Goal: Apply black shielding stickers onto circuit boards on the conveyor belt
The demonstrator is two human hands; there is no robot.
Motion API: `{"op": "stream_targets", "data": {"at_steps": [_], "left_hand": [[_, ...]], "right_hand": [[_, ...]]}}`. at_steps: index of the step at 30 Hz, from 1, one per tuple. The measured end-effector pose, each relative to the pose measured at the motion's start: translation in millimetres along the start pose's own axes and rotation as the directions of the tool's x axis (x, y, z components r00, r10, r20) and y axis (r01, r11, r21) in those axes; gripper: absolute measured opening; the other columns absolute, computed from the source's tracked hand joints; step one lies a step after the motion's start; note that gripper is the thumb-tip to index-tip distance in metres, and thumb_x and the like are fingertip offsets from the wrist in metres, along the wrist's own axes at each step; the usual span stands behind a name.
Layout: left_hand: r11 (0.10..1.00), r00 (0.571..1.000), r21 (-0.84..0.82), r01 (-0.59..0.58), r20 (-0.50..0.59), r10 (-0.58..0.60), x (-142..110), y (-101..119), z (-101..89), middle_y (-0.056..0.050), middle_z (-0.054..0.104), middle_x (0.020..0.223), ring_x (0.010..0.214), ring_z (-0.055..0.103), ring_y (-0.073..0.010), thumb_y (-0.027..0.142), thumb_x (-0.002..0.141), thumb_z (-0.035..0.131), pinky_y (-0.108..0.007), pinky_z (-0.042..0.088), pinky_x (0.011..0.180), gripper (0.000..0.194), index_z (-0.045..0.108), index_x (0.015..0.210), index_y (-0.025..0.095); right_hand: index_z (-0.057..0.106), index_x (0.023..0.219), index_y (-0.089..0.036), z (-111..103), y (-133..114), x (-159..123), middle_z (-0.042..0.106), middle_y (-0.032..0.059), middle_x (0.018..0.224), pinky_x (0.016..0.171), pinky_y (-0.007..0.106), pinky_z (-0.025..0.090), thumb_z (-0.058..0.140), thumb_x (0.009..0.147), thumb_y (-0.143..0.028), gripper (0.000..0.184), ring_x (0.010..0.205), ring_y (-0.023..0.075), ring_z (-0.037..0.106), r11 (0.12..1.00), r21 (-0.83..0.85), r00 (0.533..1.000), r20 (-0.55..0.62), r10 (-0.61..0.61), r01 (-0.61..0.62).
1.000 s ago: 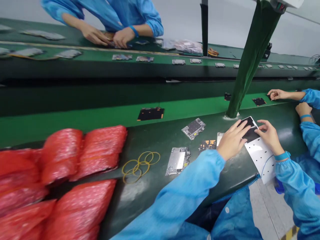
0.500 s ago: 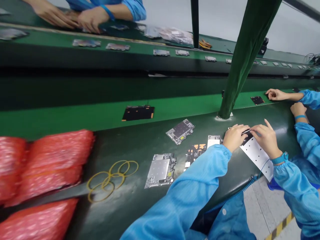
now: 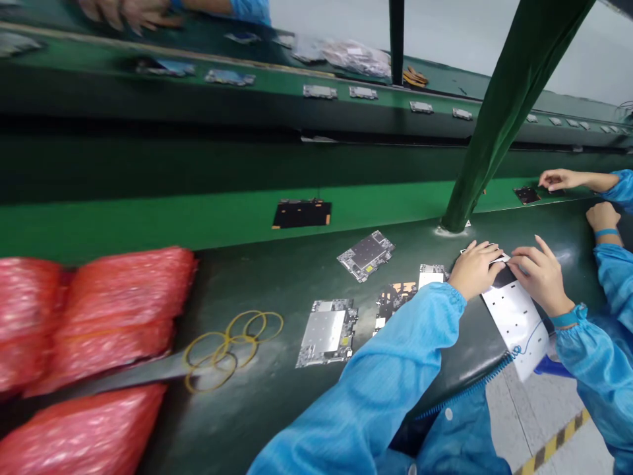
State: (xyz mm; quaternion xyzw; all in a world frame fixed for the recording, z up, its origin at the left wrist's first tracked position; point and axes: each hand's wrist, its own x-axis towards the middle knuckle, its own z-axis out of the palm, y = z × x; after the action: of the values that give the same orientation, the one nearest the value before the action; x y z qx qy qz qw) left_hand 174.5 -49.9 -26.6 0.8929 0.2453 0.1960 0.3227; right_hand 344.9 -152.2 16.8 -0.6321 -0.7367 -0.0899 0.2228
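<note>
My left hand (image 3: 475, 269) pinches a thin piece of film (image 3: 497, 257) at the top end of a white backing sheet (image 3: 517, 323) printed with small dots. My right hand (image 3: 539, 275) sits just beside it, with its fingers on a black patch (image 3: 504, 277) of that sheet. The sheet lies on the dark green bench, partly over the bench edge. To the left of my left hand lie several circuit boards, among them a silver-shielded board (image 3: 327, 333) and a small white-topped board (image 3: 432, 275).
A green-sleeved post (image 3: 509, 119) rises behind my hands. Yellow rubber bands (image 3: 232, 349) and red mesh-wrapped bundles (image 3: 99, 316) lie to the left. A co-worker's hands (image 3: 568, 179) reach in at the right. Boards ride on green belts (image 3: 301, 214) ahead.
The black film on the sheet is now mostly covered by my closer hands, and a thin piece shows between them. The view has swung, and the far co-worker's hands have moved up, nearly out of frame.
</note>
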Motion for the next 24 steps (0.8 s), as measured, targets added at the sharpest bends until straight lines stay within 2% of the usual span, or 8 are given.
{"op": "stream_targets", "data": {"at_steps": [3,8,11,13,16,19,21,24], "left_hand": [[0.999,0.994,0.038,-0.013,0.107,0.008,7,1,-5.5,-0.013,0.056,0.160,0.155,0.044,-0.0288,0.024,0.110,0.037,-0.056,0.029,0.131,0.043,0.067,0.141,0.015],[0.998,0.965,0.055,-0.044,0.261,0.028,35,-2,-14.8,-0.015,0.048,0.165,0.159,0.037,-0.0338,0.008,0.093,0.062,-0.054,0.030,0.130,0.047,0.068,0.139,0.015],[0.998,0.962,0.040,-0.038,0.273,0.026,49,-2,-26.7,-0.011,0.048,0.166,0.160,0.034,-0.0341,0.003,0.082,0.073,-0.051,0.029,0.132,0.054,0.071,0.134,0.018],[0.999,0.972,0.035,-0.036,0.234,0.027,45,2,-39.4,-0.009,0.047,0.167,0.161,0.034,-0.0310,0.005,0.087,0.071,-0.046,0.027,0.133,0.051,0.071,0.136,0.018],[0.994,0.988,-0.110,-0.015,0.151,0.031,12,14,-61.9,-0.008,0.064,0.153,0.143,0.058,-0.0221,0.019,0.107,0.048,-0.036,0.044,0.121,0.038,0.069,0.138,0.018],[0.872,0.980,-0.485,0.063,0.197,0.039,-46,23,-81.2,-0.005,0.082,0.117,0.104,0.077,-0.0183,0.032,0.109,0.046,-0.029,0.058,0.092,0.037,0.079,0.120,0.019],[0.868,0.978,-0.475,0.143,0.205,-0.049,-84,25,-88.6,-0.002,0.084,0.100,0.085,0.077,-0.0177,0.031,0.097,0.068,-0.027,0.057,0.078,0.022,0.082,0.111,0.021],[0.898,0.952,-0.316,0.305,0.118,-0.282,-126,24,-90.1,0.001,0.079,0.073,0.063,0.069,-0.0155,0.022,0.089,0.075,-0.027,0.052,0.067,0.015,0.085,0.100,0.022]], "right_hand": [[0.075,0.087,-0.030,-13,-5,-14,0.081,-0.0012,0.096,0.127,0.059,0.037,0.062,0.099,-0.021,0.020,0.090,0.0184,0.077,0.999,0.013,0.997,0.061,-0.046,0.045],[0.078,0.103,-0.036,-51,-28,-51,0.083,-0.0037,0.105,0.128,0.062,0.038,0.069,0.096,-0.018,0.022,0.099,0.0220,0.080,0.990,0.094,0.984,0.131,-0.118,0.106],[0.078,0.104,-0.039,-68,-50,-71,0.083,-0.0048,0.102,0.119,0.063,0.050,0.076,0.088,-0.015,0.029,0.092,0.0243,0.082,0.976,0.178,0.989,0.058,-0.139,0.126],[0.078,0.101,-0.038,-70,-66,-79,0.083,-0.0041,0.096,0.105,0.058,0.062,0.078,0.086,-0.015,0.028,0.084,0.0245,0.082,0.973,0.226,0.998,-0.062,-0.026,0.040],[0.077,0.094,-0.033,-58,-88,-80,0.082,0.0008,0.087,0.075,0.044,0.069,0.075,0.090,-0.023,0.011,0.075,0.0243,0.080,0.917,0.304,0.929,-0.184,0.322,-0.258],[0.075,0.086,-0.028,-38,-105,-73,0.081,0.0041,0.080,0.063,0.036,0.065,0.075,0.091,-0.037,0.011,0.069,0.0243,0.079,0.761,0.436,0.817,-0.093,0.569,-0.480],[0.076,0.084,-0.026,-26,-114,-68,0.080,0.0039,0.075,0.059,0.034,0.063,0.077,0.090,-0.042,0.017,0.065,0.0241,0.078,0.652,0.522,0.765,0.003,0.644,-0.550],[0.078,0.093,-0.025,-12,-129,-64,0.080,0.0040,0.078,0.060,0.032,0.063,0.078,0.088,-0.044,0.019,0.065,0.0235,0.078,0.548,0.589,0.725,0.097,0.682,-0.594]]}}
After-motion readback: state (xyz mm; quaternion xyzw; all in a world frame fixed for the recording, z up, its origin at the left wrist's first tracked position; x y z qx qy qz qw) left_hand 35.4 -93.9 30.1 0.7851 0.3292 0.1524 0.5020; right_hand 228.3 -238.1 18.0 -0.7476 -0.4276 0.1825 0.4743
